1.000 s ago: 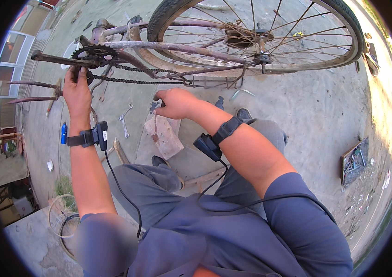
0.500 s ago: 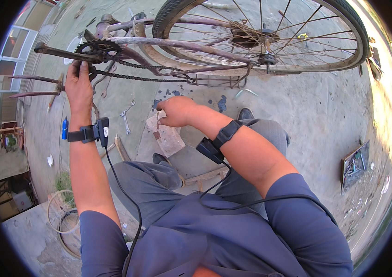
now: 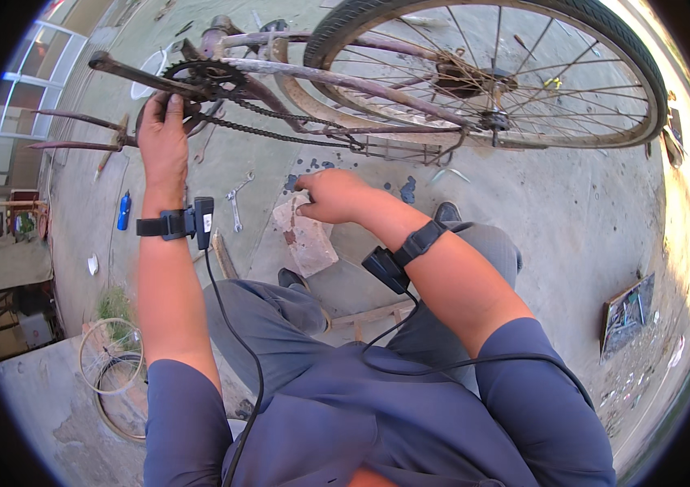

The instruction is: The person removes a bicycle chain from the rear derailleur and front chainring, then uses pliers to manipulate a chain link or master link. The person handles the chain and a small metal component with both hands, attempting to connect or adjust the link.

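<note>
My left hand is closed at the crank arm of a rusty bicycle, thumb and fingertips against its lower edge. Beside it are the toothed chainring and the greasy chain, which runs right toward the rear wheel. The fingers behind the crank are hidden. Nearer to me, my right hand hovers apart from the bicycle with its fingers curled in. What they hold, if anything, does not show. Beneath it lies a pale stone slab on the ground.
A double-ended wrench lies on the concrete left of the slab, and a blue bottle farther left. Dark spots mark the floor near my foot. A tray of small parts sits at right; loose wheel rims lie lower left.
My view has turned slightly, so the bicycle and both arms appear farther right. The left hand stays at the crank arm, and the right hand remains curled above the slab.
</note>
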Demonstrator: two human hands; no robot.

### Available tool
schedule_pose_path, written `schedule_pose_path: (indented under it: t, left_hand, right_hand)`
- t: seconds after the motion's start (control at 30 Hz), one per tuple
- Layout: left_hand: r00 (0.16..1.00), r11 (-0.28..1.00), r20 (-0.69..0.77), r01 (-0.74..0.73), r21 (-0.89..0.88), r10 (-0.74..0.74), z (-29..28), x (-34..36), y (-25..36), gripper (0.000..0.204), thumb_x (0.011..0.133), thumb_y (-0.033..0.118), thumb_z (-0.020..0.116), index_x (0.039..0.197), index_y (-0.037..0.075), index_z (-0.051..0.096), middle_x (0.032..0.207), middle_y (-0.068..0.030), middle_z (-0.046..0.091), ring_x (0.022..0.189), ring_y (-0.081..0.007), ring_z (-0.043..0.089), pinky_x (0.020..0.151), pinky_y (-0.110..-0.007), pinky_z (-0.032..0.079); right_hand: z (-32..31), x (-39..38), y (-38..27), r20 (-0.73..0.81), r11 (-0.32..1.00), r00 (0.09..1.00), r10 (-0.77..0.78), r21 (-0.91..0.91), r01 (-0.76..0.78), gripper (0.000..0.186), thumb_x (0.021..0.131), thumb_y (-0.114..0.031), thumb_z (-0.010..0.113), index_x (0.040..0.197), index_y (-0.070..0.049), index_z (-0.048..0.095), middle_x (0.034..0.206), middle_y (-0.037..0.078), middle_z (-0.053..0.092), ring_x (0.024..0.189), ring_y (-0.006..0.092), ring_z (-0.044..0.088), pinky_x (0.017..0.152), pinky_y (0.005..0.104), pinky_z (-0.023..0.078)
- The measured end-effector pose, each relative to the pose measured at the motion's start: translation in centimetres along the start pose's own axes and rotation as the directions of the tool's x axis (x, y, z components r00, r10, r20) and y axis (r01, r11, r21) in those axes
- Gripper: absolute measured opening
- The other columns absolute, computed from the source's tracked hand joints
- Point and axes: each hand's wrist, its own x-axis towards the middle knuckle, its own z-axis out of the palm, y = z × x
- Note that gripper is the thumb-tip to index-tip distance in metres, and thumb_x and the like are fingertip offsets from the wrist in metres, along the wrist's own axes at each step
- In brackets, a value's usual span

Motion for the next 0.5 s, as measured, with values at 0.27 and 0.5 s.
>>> schedule_pose_path:
  t: [0.27,0.5]
  left_hand:
    - [0.999,0.992,0.041,0.028,-0.124,-0.023,0.3,-0.4,0.6,0.02,0.105,0.016,0.057,0.118,0.001,0.062,0.104,-0.0048,0.069,0.087,-0.0113,0.066,0.076,-0.027,0.057]
    - [0.998,0.991,0.054,0.033,-0.132,-0.026,0.5,-0.5,0.8,0.021,0.105,0.014,0.056,0.12,0.0,0.061,0.105,-0.0053,0.069,0.087,-0.0121,0.067,0.078,-0.028,0.057]
  right_hand:
    - [-4.9,4.5,-2.2,-0.646,0.993,0.76,-0.067,0.031,0.114,0.05,0.086,-0.03,0.072,0.128,-0.005,0.06,0.12,0.019,0.065,0.1,0.0395,0.067,0.085,0.0462,0.054]
    - [-2.9,9.5,-2.6,-0.66,0.989,0.751,0.021,0.126,0.083,0.037,0.091,-0.026,0.069,0.12,-0.003,0.065,0.119,0.02,0.067,0.101,0.0375,0.067,0.087,0.0436,0.053]
